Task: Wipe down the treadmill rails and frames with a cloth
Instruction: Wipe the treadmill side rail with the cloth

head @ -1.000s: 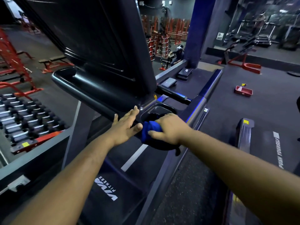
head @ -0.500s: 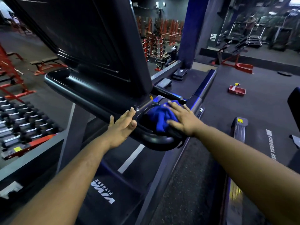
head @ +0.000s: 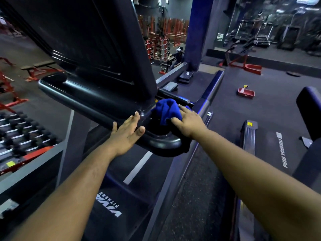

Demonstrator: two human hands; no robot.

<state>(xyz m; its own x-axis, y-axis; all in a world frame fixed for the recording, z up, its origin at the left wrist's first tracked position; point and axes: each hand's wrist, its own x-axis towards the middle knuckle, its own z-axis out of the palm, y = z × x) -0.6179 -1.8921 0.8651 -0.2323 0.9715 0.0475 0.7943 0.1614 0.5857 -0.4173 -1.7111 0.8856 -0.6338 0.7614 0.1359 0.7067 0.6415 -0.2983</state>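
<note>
A black treadmill fills the middle, its big console panel (head: pixel 90 42) tilted above a glossy black rail (head: pixel 83 100) that curves round at the near right corner (head: pixel 166 145). A bunched blue cloth (head: pixel 165 109) lies in the recess at that corner, just under the console's lower right edge. My right hand (head: pixel 188 123) presses down on the cloth with fingers stretched forward over it. My left hand (head: pixel 127 132) rests flat on the rail just left of the recess, fingers straight and thumb spread.
The treadmill belt (head: pixel 111 207) with white lettering runs below my arms. A dumbbell rack (head: pixel 20 136) stands at the left. A second treadmill (head: pixel 281 153) lies to the right, a red tray (head: pixel 245 93) sits on the floor behind it, red benches and racks stand beyond.
My right hand slid the cloth from the near edge of the rail corner forward and up into the recess beside the console. My left hand stayed flat on the rail.
</note>
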